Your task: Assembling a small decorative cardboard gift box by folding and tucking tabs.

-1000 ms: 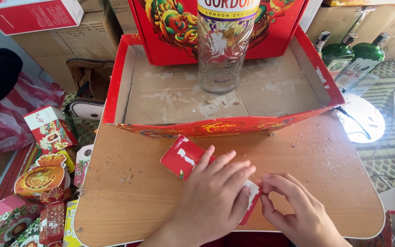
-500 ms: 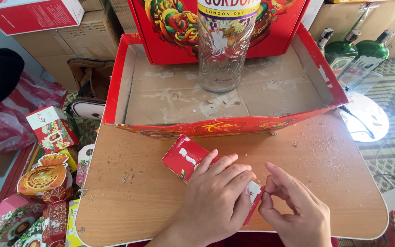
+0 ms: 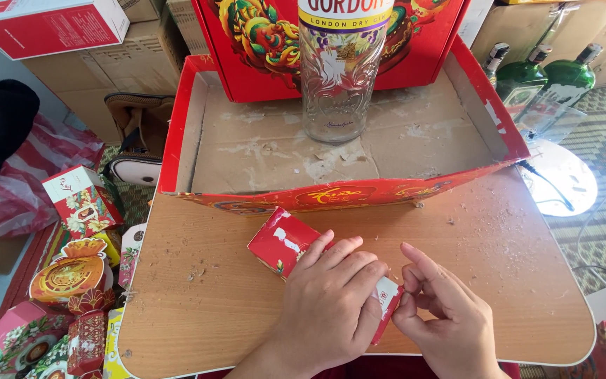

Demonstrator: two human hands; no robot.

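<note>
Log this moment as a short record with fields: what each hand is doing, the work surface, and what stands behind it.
left hand: lies flat on the small red box, pressing it down
right hand: pinches the box's white end flap
surface: wooden board, some crumbs on it
behind: open red cardboard tray with a clear glass bottle standing in it
left of board: decorated red boxes

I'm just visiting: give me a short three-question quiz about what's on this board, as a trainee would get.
1. True or false: the left hand lies flat on the small red box.
2. Which stands in the red tray? A) a clear glass bottle B) a green bottle C) a cup
3. Fill in: the right hand pinches the box's ___ end.

Key: 1 true; 2 A; 3 right, where the fingertips meet its flap on the wooden board.
</note>
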